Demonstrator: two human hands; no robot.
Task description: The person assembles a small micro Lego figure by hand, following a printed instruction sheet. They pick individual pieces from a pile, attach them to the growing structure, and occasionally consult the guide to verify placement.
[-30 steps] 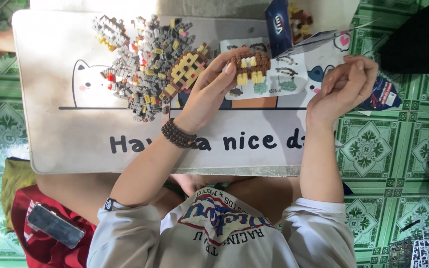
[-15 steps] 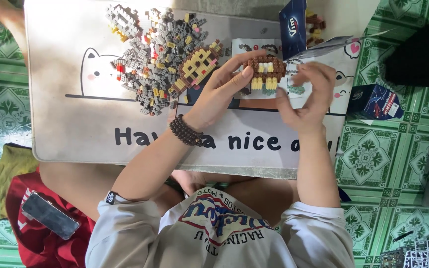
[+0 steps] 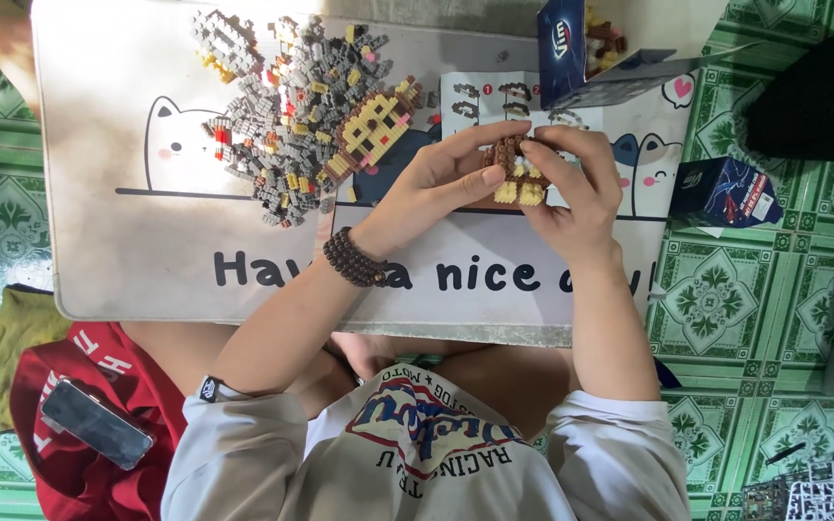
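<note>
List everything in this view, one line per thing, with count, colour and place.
Small brick model: one, brown and yellow, held between both hands.
Loose brick pile: one, mostly grey, on the table's left part.
Flat brick panel: one, yellow, beside the pile.
Instruction sheet: one, white, behind the hands.
Open box: one, blue, top edge.
Small box: one, blue, on the floor.
Table: one, white.
Phone: one, dark, on red cloth.
Bead bracelet: one, brown.
Left hand, right hand: gripping the model.
</note>
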